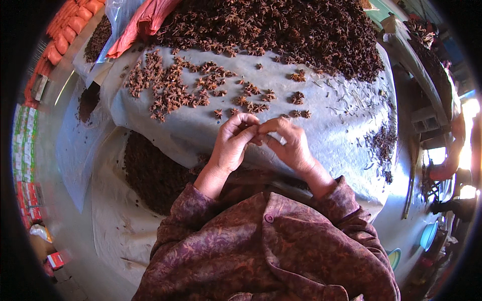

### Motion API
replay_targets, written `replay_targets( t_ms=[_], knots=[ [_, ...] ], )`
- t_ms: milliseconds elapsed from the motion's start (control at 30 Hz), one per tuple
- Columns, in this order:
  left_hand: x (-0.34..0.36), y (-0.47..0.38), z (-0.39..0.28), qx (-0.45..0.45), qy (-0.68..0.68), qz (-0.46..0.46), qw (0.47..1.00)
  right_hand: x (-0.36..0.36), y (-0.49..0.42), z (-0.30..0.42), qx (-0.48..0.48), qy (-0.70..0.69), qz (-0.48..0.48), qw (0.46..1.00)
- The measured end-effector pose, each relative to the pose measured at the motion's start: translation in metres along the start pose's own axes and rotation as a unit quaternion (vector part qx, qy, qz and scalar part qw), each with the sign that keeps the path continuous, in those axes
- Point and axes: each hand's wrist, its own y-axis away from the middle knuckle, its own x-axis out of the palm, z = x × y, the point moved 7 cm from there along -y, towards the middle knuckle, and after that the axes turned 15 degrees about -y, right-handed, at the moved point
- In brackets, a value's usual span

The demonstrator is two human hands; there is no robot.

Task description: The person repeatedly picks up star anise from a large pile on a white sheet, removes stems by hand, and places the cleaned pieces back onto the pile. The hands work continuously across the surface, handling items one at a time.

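My left hand [234,140] and my right hand [285,139] meet at their fingertips over the near edge of a sheet-covered table [278,86]. Thumbs and fingers are pinched together; whatever is between them is too hidden to make out. Just beyond the hands lie small clusters of star anise [250,98]. Farther left, more star anise pods [169,90] are spread out in a looser patch. A large dark heap of star anise [278,30] covers the far side of the table. Thin stems [339,94] are scattered on the right part of the sheet.
Below the table's left side lies a dark pile [154,169] on a pale sheet. A red sack [147,26] rests at the far left corner. Stacked orange-red bags [69,34] line the left. At right stand a bench [418,67] and a blue basin [428,236].
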Motion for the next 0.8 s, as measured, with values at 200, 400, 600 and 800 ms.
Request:
replay_targets(
  t_ms=[200, 400, 600, 800],
  knots=[
    [-0.049, -0.018, -0.049, 0.187, -0.435, -0.160, 0.866, -0.028, -0.061, -0.091, -0.005, 0.263, 0.038, 0.964],
    [0.023, -0.019, -0.052, 0.286, -0.527, -0.100, 0.794, -0.036, -0.038, -0.089, 0.220, -0.105, -0.133, 0.961],
    [0.060, -0.026, -0.021, 0.189, -0.404, -0.019, 0.895, -0.025, 0.019, -0.069, 0.195, -0.489, -0.261, 0.809],
    [0.018, -0.047, -0.036, 0.160, -0.410, -0.057, 0.896, -0.166, 0.057, -0.048, 0.115, 0.235, -0.231, 0.937]
  ],
)
